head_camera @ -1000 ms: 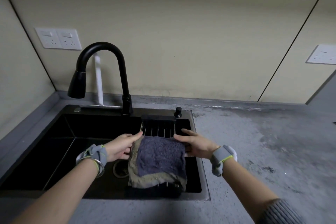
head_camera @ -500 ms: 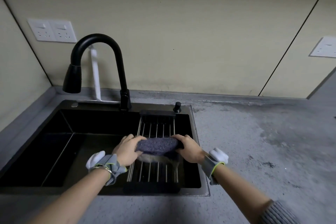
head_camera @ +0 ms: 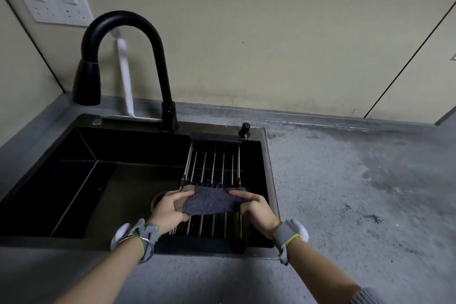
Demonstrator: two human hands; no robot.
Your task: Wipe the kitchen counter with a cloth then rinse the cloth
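Head camera, looking down: our fingers [head_camera: 243, 195] curl over the two ends of the folded cloth [head_camera: 209, 201], the left hand [head_camera: 170, 208] pinching its left edge, the right hand [head_camera: 255, 206] its right, thumbs out of sight underneath. We judge the two-handed hold keeps the cloth gathered in a tidy bundle, ready to carry to the desk [head_camera: 345, 180] or under the tap.

Taking the drying rack [head_camera: 214, 163] as our landmark: the cloth sits over the rack's near half, whether lifted just clear of the bars or resting on them we cannot tell; the sink [head_camera: 74, 180] opens to the rack's left, the black faucet [head_camera: 123, 57] rises behind and to its left, and the grey, blotchy desk spreads to its right. No water shows at the spout, and wiping does not look begun.

A second ago the cloth lay spread flat across the rack with our hands at its sides; half a second ago it was bunched into a thick roll. Now it is flatter again and drawn nearer to us, leaving most of the rack's bars bare.
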